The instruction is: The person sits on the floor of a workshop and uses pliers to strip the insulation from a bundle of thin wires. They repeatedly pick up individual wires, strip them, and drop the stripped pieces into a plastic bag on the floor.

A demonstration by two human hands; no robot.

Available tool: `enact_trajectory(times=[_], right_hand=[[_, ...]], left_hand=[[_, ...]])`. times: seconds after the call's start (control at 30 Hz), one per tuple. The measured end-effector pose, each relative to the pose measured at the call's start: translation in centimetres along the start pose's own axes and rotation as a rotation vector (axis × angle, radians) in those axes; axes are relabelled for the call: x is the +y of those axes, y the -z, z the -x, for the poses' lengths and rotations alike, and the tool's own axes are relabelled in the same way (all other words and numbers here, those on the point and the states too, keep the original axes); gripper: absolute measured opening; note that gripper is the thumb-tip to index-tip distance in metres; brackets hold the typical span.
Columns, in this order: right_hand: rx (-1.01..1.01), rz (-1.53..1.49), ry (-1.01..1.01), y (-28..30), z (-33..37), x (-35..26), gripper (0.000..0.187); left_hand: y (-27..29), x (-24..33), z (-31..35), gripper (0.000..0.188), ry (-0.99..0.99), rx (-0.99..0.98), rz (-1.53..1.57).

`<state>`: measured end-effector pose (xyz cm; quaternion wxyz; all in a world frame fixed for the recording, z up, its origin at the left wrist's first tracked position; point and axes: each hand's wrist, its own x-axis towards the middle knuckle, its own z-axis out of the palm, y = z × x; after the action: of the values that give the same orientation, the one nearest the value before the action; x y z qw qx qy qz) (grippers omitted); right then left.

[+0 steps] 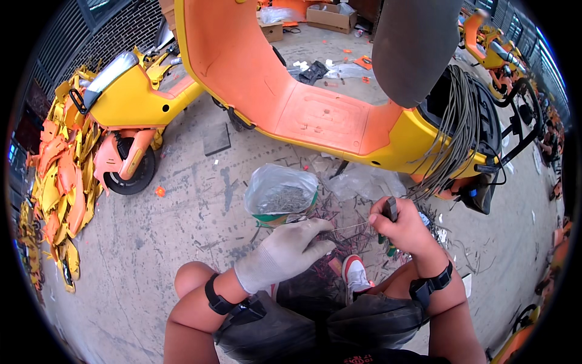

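Note:
My left hand [285,252], in a pale grey glove, pinches one end of a thin wire [351,227]. The wire runs taut toward my bare right hand [403,227]. That hand is wrapped round what looks like pliers [391,209]: a dark metal head pokes up above the fist, and green and black handles show below it. Whether the pliers' jaws grip the wire is hidden by my fingers. Just beyond my left hand stands a green container [270,216] lined with a clear plastic bag, with many small grey pieces inside.
A yellow and orange scooter body [327,118] stands ahead, a coil of grey cables [454,133] draped over its seat end. Cut scraps [327,212] and a clear plastic sheet [370,182] lie on the floor. Yellow and orange panels [63,176] are heaped at the left beside another scooter [130,103].

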<state>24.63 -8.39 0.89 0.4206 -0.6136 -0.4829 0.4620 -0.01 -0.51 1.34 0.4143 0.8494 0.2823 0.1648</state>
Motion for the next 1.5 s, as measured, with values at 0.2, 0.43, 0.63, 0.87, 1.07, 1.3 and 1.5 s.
enact_trajectory(times=[0.2,0.43,0.63,0.87,1.07,1.3,1.5], right_hand=[[0.007,0.033,0.005,0.0,-0.1,0.4,0.013],[-0.011,0.021,0.005,-0.1,-0.2,0.4,0.013],[0.088,-0.039,0.010,0.3,-0.5,0.5,0.016],[0.193,-0.631,-0.110,0.0,-1.9,1.1,0.029],[0.229,-1.192,-0.108,-2.5,-3.0,1.3,0.029],[0.182,-0.896,0.038,-6.7,-2.7,0.6,0.035],[-0.014,-0.804,-0.023,-7.2,-2.6,1.0,0.048]], left_hand=[[0.2,0.1,0.2,0.025,0.029,-0.070,-0.120],[-0.1,-0.7,0.2,0.021,0.086,-0.067,0.036],[0.1,-0.4,0.1,0.020,-0.020,-0.003,-0.036],[-1.4,-1.5,-0.7,0.022,0.349,0.103,0.461],[-5.9,-1.7,-1.0,0.021,0.178,0.262,0.262],[-8.9,-1.3,-1.8,0.021,0.172,0.562,0.377],[-7.6,-3.2,-0.9,0.033,0.083,0.489,-0.276]])
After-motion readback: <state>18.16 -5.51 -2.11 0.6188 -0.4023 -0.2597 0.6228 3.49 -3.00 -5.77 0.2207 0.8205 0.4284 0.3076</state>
